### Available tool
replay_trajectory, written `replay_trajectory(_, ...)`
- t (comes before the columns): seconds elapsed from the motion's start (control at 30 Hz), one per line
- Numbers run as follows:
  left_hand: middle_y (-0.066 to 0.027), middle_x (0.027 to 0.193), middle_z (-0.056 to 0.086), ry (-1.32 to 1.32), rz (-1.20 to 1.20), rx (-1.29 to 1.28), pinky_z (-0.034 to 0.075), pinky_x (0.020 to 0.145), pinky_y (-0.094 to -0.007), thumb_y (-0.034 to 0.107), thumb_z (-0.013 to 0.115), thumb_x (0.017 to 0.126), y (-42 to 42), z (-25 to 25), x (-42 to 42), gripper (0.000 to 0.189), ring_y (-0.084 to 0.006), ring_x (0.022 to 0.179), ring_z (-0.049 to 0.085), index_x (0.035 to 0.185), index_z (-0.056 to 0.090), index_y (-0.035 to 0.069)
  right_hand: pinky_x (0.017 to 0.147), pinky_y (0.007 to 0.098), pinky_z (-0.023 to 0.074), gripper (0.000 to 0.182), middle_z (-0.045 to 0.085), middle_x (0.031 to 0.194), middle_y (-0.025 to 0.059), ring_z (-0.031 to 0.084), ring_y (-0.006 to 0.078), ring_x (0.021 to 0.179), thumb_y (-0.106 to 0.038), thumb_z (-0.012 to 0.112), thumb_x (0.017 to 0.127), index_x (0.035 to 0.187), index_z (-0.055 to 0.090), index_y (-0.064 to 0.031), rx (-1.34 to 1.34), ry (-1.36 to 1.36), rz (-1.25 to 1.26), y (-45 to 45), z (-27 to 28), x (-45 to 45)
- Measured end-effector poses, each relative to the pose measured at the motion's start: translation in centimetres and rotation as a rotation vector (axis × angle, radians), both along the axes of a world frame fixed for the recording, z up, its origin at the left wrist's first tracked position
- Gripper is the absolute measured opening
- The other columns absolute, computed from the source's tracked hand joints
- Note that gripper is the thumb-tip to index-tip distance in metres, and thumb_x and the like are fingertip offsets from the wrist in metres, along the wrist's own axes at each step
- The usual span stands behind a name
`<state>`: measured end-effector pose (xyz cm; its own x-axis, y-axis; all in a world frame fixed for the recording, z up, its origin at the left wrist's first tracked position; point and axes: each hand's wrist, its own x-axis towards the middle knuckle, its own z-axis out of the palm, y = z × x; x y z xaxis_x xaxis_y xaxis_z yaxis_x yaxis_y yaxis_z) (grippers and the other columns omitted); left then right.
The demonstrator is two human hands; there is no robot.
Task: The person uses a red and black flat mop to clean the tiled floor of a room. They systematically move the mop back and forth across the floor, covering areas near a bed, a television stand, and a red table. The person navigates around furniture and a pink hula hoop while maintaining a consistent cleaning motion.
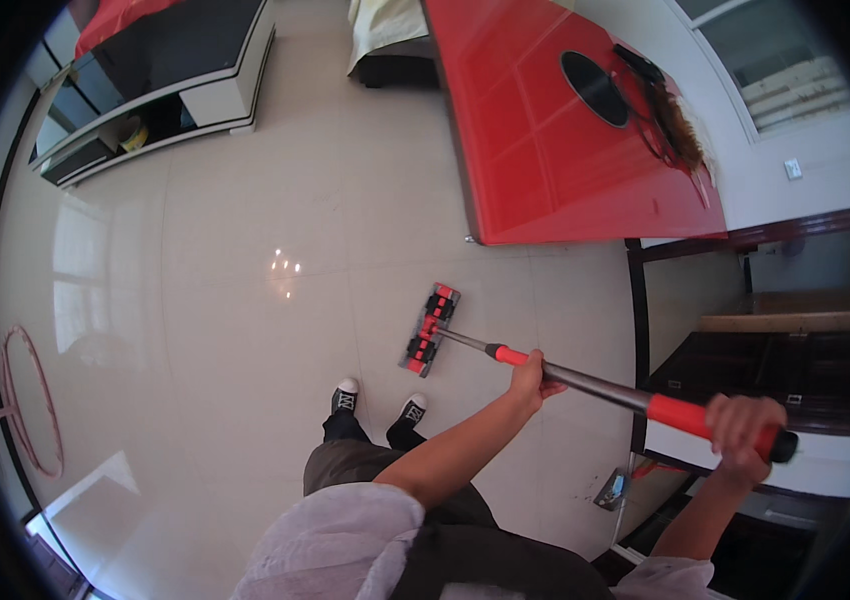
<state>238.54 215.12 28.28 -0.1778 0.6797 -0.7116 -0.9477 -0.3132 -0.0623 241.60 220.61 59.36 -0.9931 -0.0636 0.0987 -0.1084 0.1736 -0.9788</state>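
A flat mop head (431, 330), red and black over a grey pad, lies on the tiled floor in front of my feet. Its metal handle (596, 384) slants up to the right. My left hand (531, 381) grips the handle at its lower red section. Around the red grip near the black end cap is my right hand (744, 435), slightly blurred. Both of my sneakers (346, 395) stand on the tiles to the left of the handle.
A red-topped table (522, 150) holds a black oval object and a brown duster-like item. At upper left is a low black and white cabinet (222, 97). A pink hoop (57, 435) leans by the left wall. A dustpan (611, 489) lies on the floor at lower right, near dark furniture.
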Motion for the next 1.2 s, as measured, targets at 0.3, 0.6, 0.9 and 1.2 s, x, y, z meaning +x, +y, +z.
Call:
replay_trajectory(0.3, -0.0083, 0.065, 0.048, 0.308, 0.164, -0.398, 0.051, 0.047, -0.0373, 0.024, 0.042, 0.078, -4.1, 0.7, -2.9, 0.022, -0.0216, 0.052, 0.055, 0.078, 0.038, 0.003, 0.081, 0.0393, 0.0383, 0.02, 0.049, 0.063, 0.0035, 0.049, 0.0153, 0.06, -0.012, 0.062, 0.065, 0.069, 0.043, -0.0096, -0.254, 0.207, -0.366, 4.7, -5.4, 8.3)
replay_trajectory(0.6, -0.0087, 0.062, 0.046, 0.497, 0.111, -0.815, 0.051, 0.045, -0.0372, 0.022, 0.047, 0.073, -12.6, -12.2, -20.2, 0.024, -0.0217, 0.051, 0.053, 0.078, 0.04, -0.001, 0.088, 0.0423, 0.0305, 0.014, 0.053, 0.08, 0.0105, 0.049, 0.0259, 0.09, 0.0, 0.056, 0.066, 0.074, 0.046, -0.0049, -0.506, 0.163, -0.402, -1.0, -23.8, -1.2)
replay_trajectory(0.9, -0.0093, 0.057, 0.045, 0.562, -0.237, -0.832, 0.046, 0.043, -0.0376, 0.023, 0.045, 0.071, -15.3, -21.6, -30.5, 0.025, -0.0213, 0.045, 0.048, 0.081, 0.041, 0.0, 0.088, 0.0442, 0.0323, 0.018, 0.054, 0.075, 0.0093, 0.053, 0.0237, 0.085, 0.007, 0.052, 0.059, 0.072, 0.044, -0.0031, -0.34, 0.121, -0.438, -4.7, -31.3, -8.9)
replay_trajectory(1.2, -0.0077, 0.058, 0.044, 0.552, -0.171, -0.81, 0.046, 0.043, -0.0367, 0.021, 0.049, 0.068, -8.6, -14.0, -27.8, 0.024, -0.0198, 0.042, 0.046, 0.074, 0.041, 0.0, 0.088, 0.0458, 0.0317, 0.017, 0.054, 0.073, 0.011, 0.054, 0.0257, 0.081, 0.008, 0.054, 0.059, 0.07, 0.047, -0.0019, -0.276, 0.137, -0.408, -0.9, -23.0, -8.0)
